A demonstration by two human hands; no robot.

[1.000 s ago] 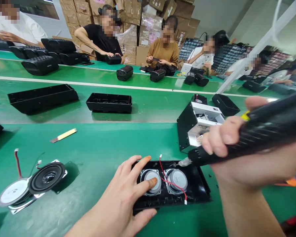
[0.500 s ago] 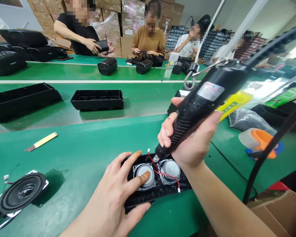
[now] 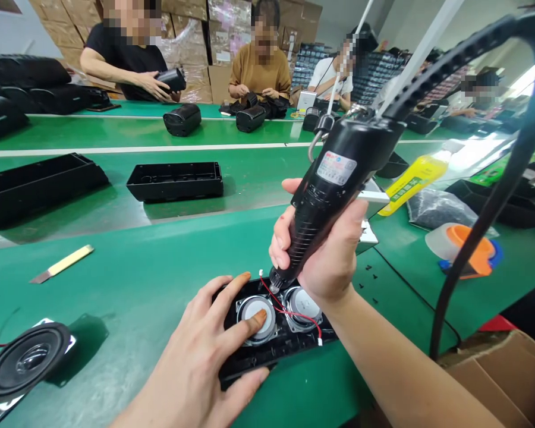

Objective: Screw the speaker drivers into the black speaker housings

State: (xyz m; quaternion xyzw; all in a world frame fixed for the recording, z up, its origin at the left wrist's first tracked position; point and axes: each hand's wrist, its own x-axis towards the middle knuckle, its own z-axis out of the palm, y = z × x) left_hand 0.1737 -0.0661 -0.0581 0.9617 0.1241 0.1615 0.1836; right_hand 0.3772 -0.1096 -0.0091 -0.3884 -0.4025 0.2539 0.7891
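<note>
A black speaker panel (image 3: 267, 351) lies on the green table in front of me, with two round silver speaker drivers (image 3: 299, 304) set in it and a red wire across them. My left hand (image 3: 205, 356) presses down on the panel, its index fingertip on the left driver (image 3: 252, 312). My right hand (image 3: 325, 249) grips a black electric screwdriver (image 3: 334, 190) held nearly upright. Its tip touches the panel between the two drivers at their far edge. A thick black cable (image 3: 485, 202) curves up from the tool.
A loose black speaker cone (image 3: 24, 362) lies at the near left and a small blade (image 3: 62, 263) beyond it. Empty black housings (image 3: 176, 180) sit on the conveyor. A yellow bottle (image 3: 412, 181), orange tape holder (image 3: 470, 249) and small screws (image 3: 370, 270) are at right. Several people work across the belt.
My right hand has swung the screwdriver from nearly level to nearly upright and brought its tip down between the drivers. My left hand has kept pressing the left driver.
</note>
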